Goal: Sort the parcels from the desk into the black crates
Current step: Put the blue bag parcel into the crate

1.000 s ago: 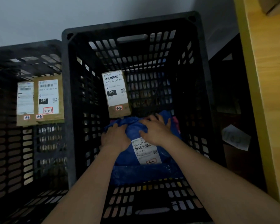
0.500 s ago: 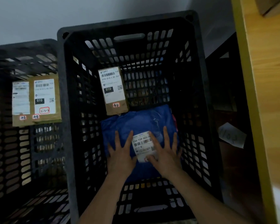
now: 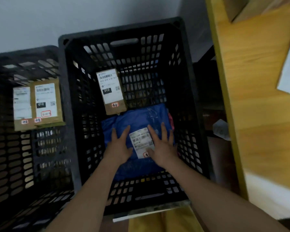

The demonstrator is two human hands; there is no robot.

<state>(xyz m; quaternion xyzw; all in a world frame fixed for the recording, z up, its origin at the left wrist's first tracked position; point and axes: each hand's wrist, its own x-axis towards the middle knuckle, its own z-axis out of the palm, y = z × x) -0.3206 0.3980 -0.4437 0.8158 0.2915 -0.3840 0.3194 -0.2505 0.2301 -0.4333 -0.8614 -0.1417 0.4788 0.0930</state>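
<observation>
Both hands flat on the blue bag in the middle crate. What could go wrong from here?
1. The blue bag lies against the foot of the brown box leaning on the crate wall; more pressing may tip the box over.
2. The right hand covers part of the shipping label, so its red stamp is hard to check.
3. The left hand sits deep in the crate; withdrawing might snag the soft bag.

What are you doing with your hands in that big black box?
A person is sorting parcels into black crates. Both hands, the left hand and the right hand, lie flat with fingers spread on a blue parcel at the bottom of the middle crate. A brown box leans against that crate's back wall. Two more brown boxes sit in the left crate.
</observation>
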